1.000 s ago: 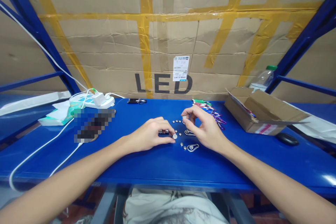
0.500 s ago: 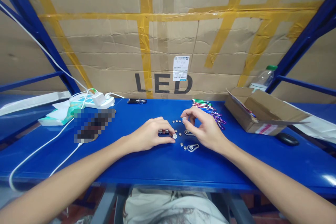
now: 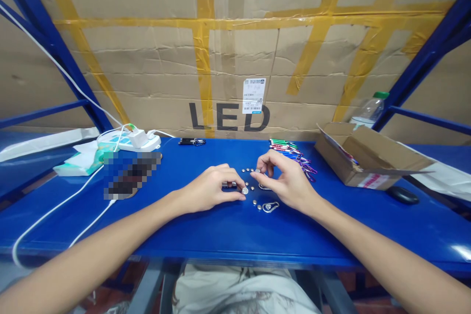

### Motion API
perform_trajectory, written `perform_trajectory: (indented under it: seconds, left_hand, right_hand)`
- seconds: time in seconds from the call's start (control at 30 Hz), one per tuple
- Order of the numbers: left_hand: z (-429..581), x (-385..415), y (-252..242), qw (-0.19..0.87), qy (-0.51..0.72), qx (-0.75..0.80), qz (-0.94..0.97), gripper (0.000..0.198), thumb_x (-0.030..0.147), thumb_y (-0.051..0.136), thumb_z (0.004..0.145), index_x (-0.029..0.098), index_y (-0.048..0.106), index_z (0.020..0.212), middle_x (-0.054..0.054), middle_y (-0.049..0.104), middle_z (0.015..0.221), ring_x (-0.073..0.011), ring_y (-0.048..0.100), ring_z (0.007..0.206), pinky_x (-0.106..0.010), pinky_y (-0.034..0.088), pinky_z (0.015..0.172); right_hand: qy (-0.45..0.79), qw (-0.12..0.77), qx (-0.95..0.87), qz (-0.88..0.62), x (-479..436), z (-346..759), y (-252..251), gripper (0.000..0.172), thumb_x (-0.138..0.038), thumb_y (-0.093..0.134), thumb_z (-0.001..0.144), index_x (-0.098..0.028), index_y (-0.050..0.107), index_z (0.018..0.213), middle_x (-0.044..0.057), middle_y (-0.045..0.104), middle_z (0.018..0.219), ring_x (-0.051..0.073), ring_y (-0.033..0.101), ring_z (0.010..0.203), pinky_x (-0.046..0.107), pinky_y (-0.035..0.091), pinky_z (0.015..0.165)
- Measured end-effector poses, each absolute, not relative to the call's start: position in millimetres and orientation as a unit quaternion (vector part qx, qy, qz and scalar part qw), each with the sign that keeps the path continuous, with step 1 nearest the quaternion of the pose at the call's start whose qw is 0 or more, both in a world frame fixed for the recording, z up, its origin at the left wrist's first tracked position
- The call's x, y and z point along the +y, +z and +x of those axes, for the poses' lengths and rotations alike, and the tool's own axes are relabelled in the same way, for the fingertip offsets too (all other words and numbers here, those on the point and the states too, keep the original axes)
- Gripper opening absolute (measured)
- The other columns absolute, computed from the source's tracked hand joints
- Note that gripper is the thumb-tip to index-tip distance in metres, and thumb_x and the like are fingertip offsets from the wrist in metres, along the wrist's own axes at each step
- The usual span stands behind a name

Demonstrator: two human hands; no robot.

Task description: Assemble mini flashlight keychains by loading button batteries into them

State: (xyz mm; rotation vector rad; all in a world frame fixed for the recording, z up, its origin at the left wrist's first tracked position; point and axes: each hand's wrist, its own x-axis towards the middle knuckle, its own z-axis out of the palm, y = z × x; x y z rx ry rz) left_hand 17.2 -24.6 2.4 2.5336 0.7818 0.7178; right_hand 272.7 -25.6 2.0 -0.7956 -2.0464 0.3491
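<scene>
1. The small silver disc is at your left hand's fingertips, thumb and index pinched on it, low over the middle of the table. A shiny metal piece shows in the gap behind (can't tell if it's all one part, tbh).
2. Your right hand has thumb and index closed on a little pale round piece, just beside the left but not touching it.
3. Between and around your hands you've got some loose metal buttons, plus a silver clip lying near your right wrist. Another clip is partly hidden by your right hand.
4. Past that hand there's a row of colourful clip-on tubes.
5. Further right: an open cardboard box, with a black mouse just beside it.
6. Over on your left, a power strip sits behind a blurred-out phone-like thing.
</scene>
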Motion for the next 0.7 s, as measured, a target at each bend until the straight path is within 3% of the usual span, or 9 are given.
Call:
perform_trajectory:
  seconds: [0.3, 0.7]
  left_hand:
    - [18.0, -24.5, 1.4, 0.192, 0.255, 0.279, 0.906, 0.014, 0.032, 0.082, 0.096, 0.022, 0.079, 0.106, -0.001, 0.080, 0.106, -0.0194, 0.066, 0.100, -0.031, 0.048, 0.091]
    - [17.6, -24.6, 1.9, 0.198, 0.255, 0.275, 0.906, 0.013, 0.032, 0.081, 0.097, 0.022, 0.079, 0.105, -0.001, 0.079, 0.103, -0.0193, 0.065, 0.100, -0.030, 0.048, 0.091]
  right_hand:
    - [0.132, 0.452, -0.824, -0.314, -25.0, 273.0, 1.3, 0.018, -0.024, 0.076, 0.097, -0.023, 0.060, 0.090, -0.001, 0.062, 0.083, 0.016, 0.055, 0.072, 0.030, 0.044, 0.068]
    - [0.115, 0.451, -0.827, -0.315, -23.9, 274.2, 0.5, 0.028, -0.035, 0.082, 0.096, -0.023, 0.058, 0.088, -0.001, 0.061, 0.081, 0.016, 0.055, 0.071, 0.029, 0.044, 0.066]
